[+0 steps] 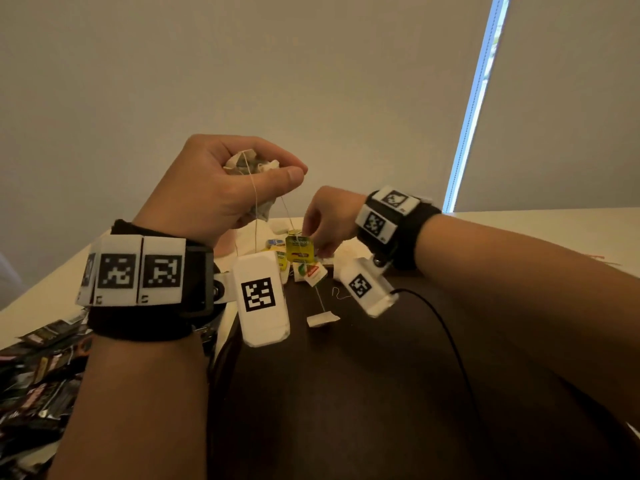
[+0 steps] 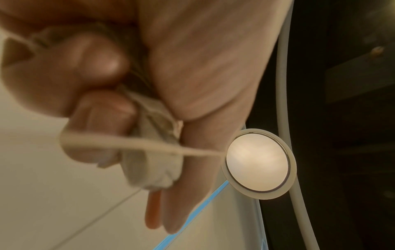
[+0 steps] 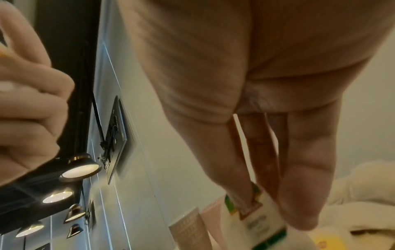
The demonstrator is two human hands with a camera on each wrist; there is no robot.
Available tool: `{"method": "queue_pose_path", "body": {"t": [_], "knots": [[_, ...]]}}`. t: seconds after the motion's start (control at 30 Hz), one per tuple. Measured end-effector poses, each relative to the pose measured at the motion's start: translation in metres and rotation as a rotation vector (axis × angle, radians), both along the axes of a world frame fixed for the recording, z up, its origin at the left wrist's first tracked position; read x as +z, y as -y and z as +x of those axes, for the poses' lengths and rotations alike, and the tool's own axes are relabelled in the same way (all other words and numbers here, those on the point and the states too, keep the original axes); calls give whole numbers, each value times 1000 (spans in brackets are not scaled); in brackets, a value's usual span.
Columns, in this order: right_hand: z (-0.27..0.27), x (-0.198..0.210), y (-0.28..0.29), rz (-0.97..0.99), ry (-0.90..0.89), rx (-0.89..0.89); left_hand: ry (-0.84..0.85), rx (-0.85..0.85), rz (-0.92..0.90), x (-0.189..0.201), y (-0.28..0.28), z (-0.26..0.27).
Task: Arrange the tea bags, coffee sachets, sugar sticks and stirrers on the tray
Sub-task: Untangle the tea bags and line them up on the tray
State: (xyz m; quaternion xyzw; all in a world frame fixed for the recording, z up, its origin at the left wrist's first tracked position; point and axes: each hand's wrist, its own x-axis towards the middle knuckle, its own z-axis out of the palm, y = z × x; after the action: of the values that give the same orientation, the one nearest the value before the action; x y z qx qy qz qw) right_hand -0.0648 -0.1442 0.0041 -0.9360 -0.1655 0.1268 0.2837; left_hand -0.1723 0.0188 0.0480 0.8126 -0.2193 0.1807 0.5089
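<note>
My left hand (image 1: 207, 188) is raised above the table and grips a crumpled bunch of tea bags (image 1: 249, 162) in its fist; the left wrist view shows the bags (image 2: 153, 152) squeezed between fingers and palm. Strings hang from the bunch, one with a white tag (image 1: 322, 319) over the dark brown tray (image 1: 346, 393). Lower and to the right, my right hand (image 1: 317, 244) pinches a green and yellow tea tag (image 1: 299, 249), also in the right wrist view (image 3: 258, 218). A white tag with red and green print (image 1: 313, 273) dangles below it.
Dark coffee sachets (image 1: 38, 368) lie heaped on the white table at the lower left. More tea bags and tags (image 1: 277, 242) lie at the tray's far edge, under my hands. A black cable (image 1: 446, 334) runs across the tray from my right wrist.
</note>
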Motion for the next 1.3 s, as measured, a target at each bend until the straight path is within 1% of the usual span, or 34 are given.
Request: {"method": "queue_pose_path", "body": {"t": [0.1,0.37,0.47,0.6,0.7,0.83,0.97,1.03,1.1,1.17,1.3], "knots": [[13,-7,-22,-72,0,44,-6,12,-1,0,-7,1],[34,-23,-44,-94,-105,102,-25,83,5,-1,-19,2],[37,-27,-46,-80,-122,99,-19,124,-13,-3,-24,5],[40,-32,-48,-55,-126,122,13,225,-88,-5,-34,9],[45,-36,-50,-37,-143,103,-3,243,-106,-5,-40,10],[49,-40,-52,-78,-111,105,-7,242,-90,-5,-41,11],[53,-42,-53,-150,-15,119,-22,227,-62,-6,-38,12],[54,-44,-53,-171,6,114,-25,221,-57,-6,-37,13],[54,-46,-51,-150,-17,101,-26,215,-58,-7,-36,13],[52,-45,-48,-85,-28,85,-28,212,-64,-8,-34,14],[39,-39,-34,6,22,106,-32,193,-69,-9,-32,19]]}}
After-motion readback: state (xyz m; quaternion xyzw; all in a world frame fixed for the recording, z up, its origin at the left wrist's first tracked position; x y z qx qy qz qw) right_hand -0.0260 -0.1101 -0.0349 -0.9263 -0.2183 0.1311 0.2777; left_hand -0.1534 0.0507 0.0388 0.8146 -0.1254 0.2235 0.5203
